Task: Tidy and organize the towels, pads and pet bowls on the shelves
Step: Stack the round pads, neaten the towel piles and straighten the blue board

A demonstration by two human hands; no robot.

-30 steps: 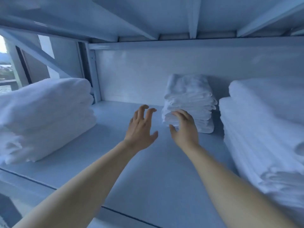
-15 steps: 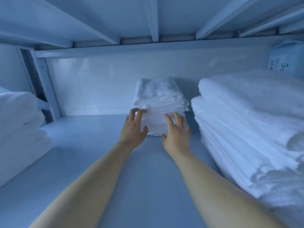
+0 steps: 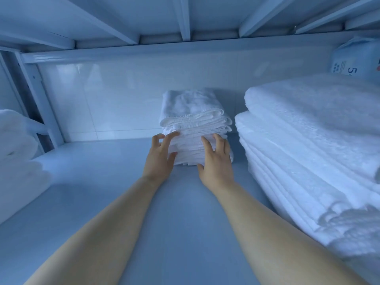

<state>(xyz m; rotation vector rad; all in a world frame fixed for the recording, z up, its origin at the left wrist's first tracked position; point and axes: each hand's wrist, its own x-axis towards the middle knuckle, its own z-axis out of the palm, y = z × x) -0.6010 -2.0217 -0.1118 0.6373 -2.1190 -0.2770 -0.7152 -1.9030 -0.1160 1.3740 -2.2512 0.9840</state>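
- Pale metal shelf board (image 3: 123,182) forms the working surface, closed behind by a glossy white back panel (image 3: 115,99) and overhead by the ribbed underside of the next shelf (image 3: 185,17).
- Small stack of folded white towels (image 3: 193,112) stands at the rear centre of the board, against or very near the back panel. It serves as the reference for the items below.
- Left hand (image 3: 159,159): at the stack's front left corner, fingers spread and nearly straight, tips laid on the middle layers, thumb against the lower layers. Nothing is enclosed in the hand.
- Right hand (image 3: 217,161): at the stack's front right, fingers extended flat on the front folds, thumb low by the bottom edge. It touches only; nothing is clasped.
- Large stack of folded bath towels (image 3: 308,157): just right of the small stack, taller and reaching nearer the camera.
- Blue-and-white printed package (image 3: 355,58): right of the small stack, behind the large one; print unreadable.
- Bulky folded white towels (image 3: 18,161): well left of the small stack.
- Perforated upright post (image 3: 39,95): far left of the small stack, at the rear corner.
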